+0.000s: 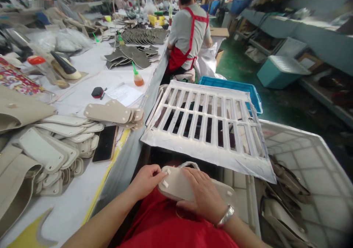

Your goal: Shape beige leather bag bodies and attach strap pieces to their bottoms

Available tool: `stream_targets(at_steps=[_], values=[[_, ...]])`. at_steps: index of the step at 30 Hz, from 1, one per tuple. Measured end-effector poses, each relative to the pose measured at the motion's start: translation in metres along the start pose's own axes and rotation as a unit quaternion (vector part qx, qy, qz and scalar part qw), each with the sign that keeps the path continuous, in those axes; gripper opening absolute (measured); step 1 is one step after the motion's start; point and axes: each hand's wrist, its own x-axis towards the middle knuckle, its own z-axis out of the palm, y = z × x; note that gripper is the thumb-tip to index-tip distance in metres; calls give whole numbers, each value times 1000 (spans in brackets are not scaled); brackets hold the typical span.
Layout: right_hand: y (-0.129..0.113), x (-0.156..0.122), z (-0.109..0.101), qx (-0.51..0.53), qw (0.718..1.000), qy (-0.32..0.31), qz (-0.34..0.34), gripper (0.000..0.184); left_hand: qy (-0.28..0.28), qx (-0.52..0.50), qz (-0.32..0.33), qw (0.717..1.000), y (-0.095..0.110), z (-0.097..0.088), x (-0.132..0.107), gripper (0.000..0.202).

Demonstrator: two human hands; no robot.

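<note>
A beige leather panel (pixel 179 183) with rounded ends lies over my lap, with small white tabs near its ends. At its left end, my left hand (pixel 147 181) has thumb and forefinger pinched beside one tab; whether they grip the tab or the panel's edge I cannot tell. My right hand (pixel 204 191) lies across the panel's middle, fingers over the top and thumb along the near edge, holding it. Behind the panel, a pale loop (pixel 190 164) shows in part. On the table at left are similar tabbed panels (pixel 110 112) and a pile of beige panels with metal studs (pixel 49 152).
Ahead of my hands stands a white slatted rack (pixel 206 112), with a blue crate (pixel 234 88) behind. A white bin (pixel 300 145) holding dark leather pieces is at right. A phone (pixel 105 144) and glue bottle (pixel 138 78) are on the table. A co-worker (pixel 190 34) sits ahead.
</note>
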Motion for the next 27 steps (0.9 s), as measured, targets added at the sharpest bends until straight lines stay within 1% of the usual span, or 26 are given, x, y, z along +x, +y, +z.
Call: stream_targets(at_steps=[5, 8, 15, 22, 24, 27], values=[[1, 2, 2, -1, 1000, -20, 8, 88, -17, 4, -12, 1000, -8, 0, 2, 36], [3, 3, 6, -7, 1000, -25, 5, 91, -6, 17, -18, 1000, -8, 0, 0, 35], [5, 5, 10, -31, 999, -16, 11, 77, 16, 39, -17, 999, -5, -1, -1, 35], [2, 6, 7, -34, 999, -9, 1, 73, 3, 74, -14, 997, -3, -6, -1, 34], [-1, 9, 7, -32, 999, -13, 4, 74, -3, 85, -11, 996, -2, -7, -1, 33], [-10, 19, 9, -27, 999, -24, -3, 84, -6, 87, -12, 996, -1, -8, -2, 31]])
